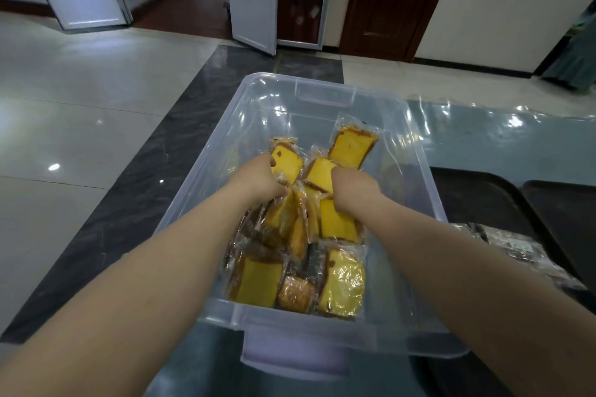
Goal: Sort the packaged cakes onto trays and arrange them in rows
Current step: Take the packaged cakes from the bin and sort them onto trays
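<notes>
Left hand [262,178] is closed round a wrapped cake slice [286,162]; right hand [354,191] curls onto another slice [320,173]. Both are inside the clear bin [416,151], whose floor is bare at twelve o'clock. Dark trays [483,200] lie at three o'clock.

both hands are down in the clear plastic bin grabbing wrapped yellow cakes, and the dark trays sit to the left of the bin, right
Not quite. The head view shows the dark trays to the right of the clear plastic bin, not the left. The rest holds: left hand and right hand are both down among the wrapped yellow cakes.
</notes>
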`<state>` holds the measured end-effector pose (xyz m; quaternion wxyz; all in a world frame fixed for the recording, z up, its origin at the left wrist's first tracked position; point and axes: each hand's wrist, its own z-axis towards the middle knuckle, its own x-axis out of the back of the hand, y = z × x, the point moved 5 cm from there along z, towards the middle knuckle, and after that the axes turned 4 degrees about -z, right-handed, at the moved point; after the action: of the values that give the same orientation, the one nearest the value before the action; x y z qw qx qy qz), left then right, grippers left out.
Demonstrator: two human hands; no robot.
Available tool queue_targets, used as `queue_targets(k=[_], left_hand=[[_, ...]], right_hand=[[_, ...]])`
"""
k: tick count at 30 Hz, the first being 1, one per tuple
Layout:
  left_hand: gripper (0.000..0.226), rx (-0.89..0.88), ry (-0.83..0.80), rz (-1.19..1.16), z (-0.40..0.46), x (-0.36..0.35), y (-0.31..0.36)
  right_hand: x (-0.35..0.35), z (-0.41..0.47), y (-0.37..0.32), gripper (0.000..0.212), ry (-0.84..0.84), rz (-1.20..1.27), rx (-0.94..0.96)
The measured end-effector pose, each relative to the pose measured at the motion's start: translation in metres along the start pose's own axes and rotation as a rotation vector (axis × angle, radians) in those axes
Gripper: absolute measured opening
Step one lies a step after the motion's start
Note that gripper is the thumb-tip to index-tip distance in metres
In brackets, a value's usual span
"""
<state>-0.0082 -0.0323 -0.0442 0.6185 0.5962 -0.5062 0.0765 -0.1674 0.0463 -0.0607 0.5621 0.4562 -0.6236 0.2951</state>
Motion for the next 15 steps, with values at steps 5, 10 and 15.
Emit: queue_targets(k=[5, 10, 15], left_hand=[[0.056, -0.045, 0.076, -0.059, -0.002, 0.004, 0.009], [0.05, -0.037, 0.096, -0.016, -0.003, 0.003, 0.009], [0.054, -0.038, 0.086, -0.051, -0.002, 0.004, 0.004]], right_hand=[[0.016, 0.0, -0.002, 0.015, 0.113, 0.34, -0.003], [0.012, -0.005, -0.015, 0.033, -0.041, 0.669, 0.17], [-0.019, -0.014, -0.039, 0.098, -0.227, 0.544, 0.337]])
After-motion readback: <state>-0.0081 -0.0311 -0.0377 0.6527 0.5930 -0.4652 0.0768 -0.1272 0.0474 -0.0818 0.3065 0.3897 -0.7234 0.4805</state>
